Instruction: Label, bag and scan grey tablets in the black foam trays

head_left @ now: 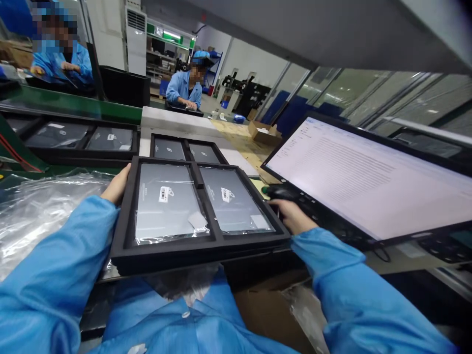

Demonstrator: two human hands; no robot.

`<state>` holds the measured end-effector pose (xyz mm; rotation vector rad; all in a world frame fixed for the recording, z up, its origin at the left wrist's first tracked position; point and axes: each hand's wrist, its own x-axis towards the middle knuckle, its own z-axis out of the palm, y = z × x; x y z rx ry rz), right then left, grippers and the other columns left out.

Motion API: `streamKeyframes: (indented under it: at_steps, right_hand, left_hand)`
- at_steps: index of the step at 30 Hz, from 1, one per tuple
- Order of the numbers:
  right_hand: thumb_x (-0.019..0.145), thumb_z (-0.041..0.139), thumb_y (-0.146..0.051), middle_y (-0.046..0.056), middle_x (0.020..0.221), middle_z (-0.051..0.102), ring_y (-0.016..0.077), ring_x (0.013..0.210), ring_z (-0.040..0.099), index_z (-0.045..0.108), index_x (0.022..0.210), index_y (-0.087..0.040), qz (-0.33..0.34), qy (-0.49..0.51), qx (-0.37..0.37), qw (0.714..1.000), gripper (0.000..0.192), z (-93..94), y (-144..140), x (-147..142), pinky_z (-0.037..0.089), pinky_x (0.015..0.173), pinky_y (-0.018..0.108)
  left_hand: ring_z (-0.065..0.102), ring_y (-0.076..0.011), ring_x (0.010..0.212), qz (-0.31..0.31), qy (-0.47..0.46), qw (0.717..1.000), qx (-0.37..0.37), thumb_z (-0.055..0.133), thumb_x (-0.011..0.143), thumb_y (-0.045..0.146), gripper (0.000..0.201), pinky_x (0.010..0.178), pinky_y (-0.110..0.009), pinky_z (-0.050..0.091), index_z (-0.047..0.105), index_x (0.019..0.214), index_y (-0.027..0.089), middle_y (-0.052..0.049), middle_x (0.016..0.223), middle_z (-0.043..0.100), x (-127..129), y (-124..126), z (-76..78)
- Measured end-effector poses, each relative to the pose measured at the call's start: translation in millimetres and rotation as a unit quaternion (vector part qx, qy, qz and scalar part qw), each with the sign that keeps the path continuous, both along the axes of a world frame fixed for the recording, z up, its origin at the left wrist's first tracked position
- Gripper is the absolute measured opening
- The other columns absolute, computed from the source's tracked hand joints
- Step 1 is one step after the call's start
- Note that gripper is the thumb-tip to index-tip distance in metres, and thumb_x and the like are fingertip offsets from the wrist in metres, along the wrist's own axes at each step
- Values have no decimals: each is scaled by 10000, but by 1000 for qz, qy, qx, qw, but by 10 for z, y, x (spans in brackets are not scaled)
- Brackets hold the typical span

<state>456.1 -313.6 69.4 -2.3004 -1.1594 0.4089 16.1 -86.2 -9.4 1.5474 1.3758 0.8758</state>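
Both hands, left hand point(117, 186) and right hand point(293, 216), flank the black tray point(127, 231), finger positions hidden.

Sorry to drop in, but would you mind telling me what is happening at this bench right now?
A person in a blue coat holds a black tray at the near bench edge. The left hand rests on the tray's left rim; the right hand is at its right side, gripping a dark handheld device. The tray carries two bagged grey tablets, labels up. A lit monitor stands to the right. More loaded trays lie beyond, and two other people in blue work farther back.
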Motion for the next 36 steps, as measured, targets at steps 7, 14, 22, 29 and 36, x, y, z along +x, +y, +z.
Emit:
streamKeyframes:
  at_steps: [7, 14, 22, 29, 36]
  right_hand:
    - [718, 774, -343, 20, 670, 627, 222, 682, 634, 665, 837, -218, 240, 14, 23, 970, 204, 874, 508, -879, 543, 687, 345]
    - [720, 775, -312, -8, 688, 632, 172, 661, 577, 737, 920, -177, 416, -103, -107, 897, 244, 891, 839, -2043, 440, 575, 266]
    - [675, 763, -228, -28, 613, 569, 157, 608, 543, 722, 828, -162, 420, -145, -164, 880, 171, 892, 964, -2039, 423, 569, 265]
    - [673, 735, -138, -2, 603, 644, 165, 592, 626, 666, 670, -174, 361, -64, -163, 916, 78, 912, 869, -1803, 489, 577, 259]
    - [703, 777, -95, 36, 612, 677, 140, 575, 636, 688, 710, -121, 282, 25, -90, 955, 94, 915, 722, -1064, 497, 608, 246]
  left_hand:
    - [640, -288, 1245, -28, -90, 995, -9, 379, 1001, 669, 665, 1137, -371, 486, 729, 1275, 175, -83, 1249, 734, 35, -67, 39]
    - [617, -303, 1273, -77, -71, 993, 55, 343, 988, 720, 721, 1181, -419, 437, 738, 1245, 175, -111, 1272, 721, -23, 57, -165]
    - [601, -309, 1276, -80, -38, 994, 67, 313, 1011, 679, 716, 1170, -445, 425, 676, 1345, 160, -132, 1313, 693, -16, 36, -149]
    - [634, -301, 1244, -89, -71, 992, 45, 312, 996, 731, 750, 1172, -413, 438, 727, 1251, 160, -115, 1237, 734, -19, 110, -177]
    - [578, -226, 1321, -60, -37, 996, 49, 297, 1036, 652, 720, 1220, -374, 381, 643, 1341, 99, -66, 1373, 675, 3, -34, -3]
